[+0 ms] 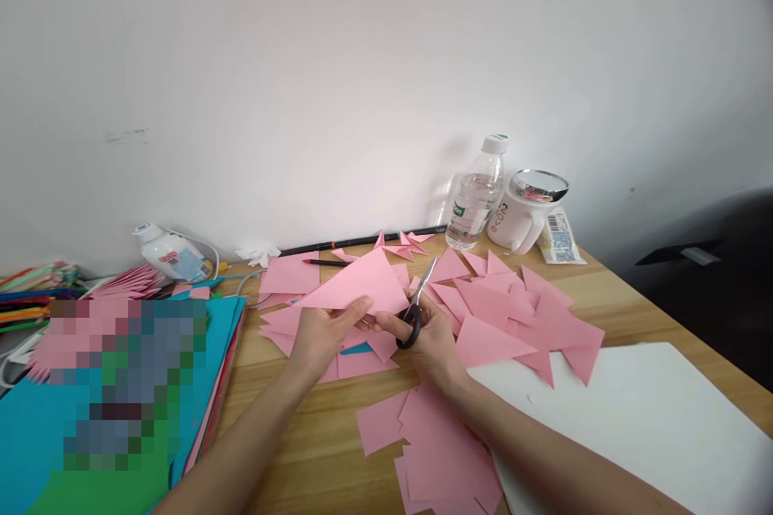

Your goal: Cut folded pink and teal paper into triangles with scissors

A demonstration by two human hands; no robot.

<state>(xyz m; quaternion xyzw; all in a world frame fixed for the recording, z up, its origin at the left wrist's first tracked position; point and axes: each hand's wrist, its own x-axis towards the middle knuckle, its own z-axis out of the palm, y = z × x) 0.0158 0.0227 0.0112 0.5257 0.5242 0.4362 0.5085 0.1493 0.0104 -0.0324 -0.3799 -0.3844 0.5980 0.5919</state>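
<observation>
A folded pink paper triangle [368,286] is pinched between the thumb and fingers of my left hand [329,334], raised above the table. In my right hand [431,338] is a pair of scissors [415,314] with black handles, its metal blades pointing up and away. The fingers of my right hand are close to the lower right corner of the paper; whether they touch it I cannot tell. Under and behind both hands lie pink paper sheets [290,273]. To the right spreads a loose heap of pink paper triangles [501,298].
Pink paper pieces [444,434] lie near the front of the wooden table [295,434], beside a white board [628,418]. A water bottle [474,205] and a white mug [513,217] stand against the wall. Coloured sheets [223,330] are stacked left, near a white bottle [172,253].
</observation>
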